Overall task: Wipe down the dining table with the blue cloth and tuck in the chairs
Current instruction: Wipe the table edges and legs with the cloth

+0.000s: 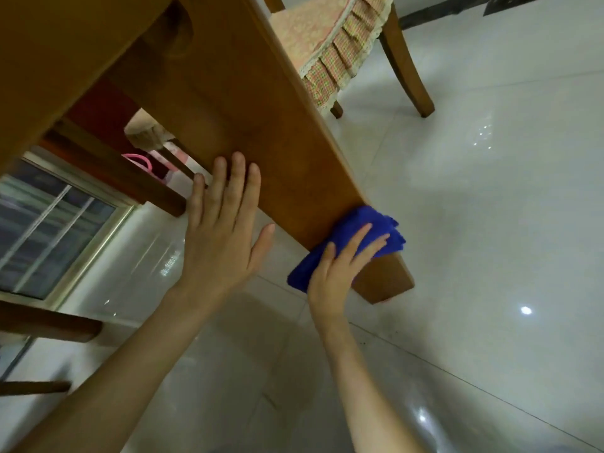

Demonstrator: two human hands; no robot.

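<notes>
The view is tilted, low beside the wooden dining table. A broad wooden table leg (248,125) runs from upper left down to the floor at the centre right. My right hand (340,266) presses the folded blue cloth (385,223) against the lower part of that leg, near its foot. Higher up the same leg my left hand (222,223) lies flat with its fingers spread, holding nothing. A wooden chair (405,60) with a checked, frilled seat cushion (333,53) stands beyond the leg at the top.
Glossy white floor tiles (474,207) fill the right and bottom. At the left are a window with bars (49,230), dark wooden chair rungs (114,171) and something pink (140,161) under the table.
</notes>
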